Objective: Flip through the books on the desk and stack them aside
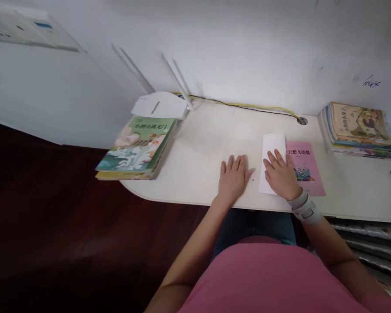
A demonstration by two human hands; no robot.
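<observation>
A pink picture book (313, 169) lies near the front edge of the white desk (198, 152), with a white folded flap or sheet (273, 141) along its left side. My right hand (282, 174), with a grey band on its wrist, rests with fingers spread on the white part, near where it meets the pink cover. The hand hides some of the cover. To the left, my left hand (233, 176) lies flat on the bare desk top, fingers stretched out, apart from the book and holding nothing.
A stack of picture books (140, 145) sits at the desk's left end, before a white router (161, 104) with raised antennas. Another book stack (361, 126) stands at the right. Yellow and black cables (244, 105) run along the wall to a cable hole (302, 121).
</observation>
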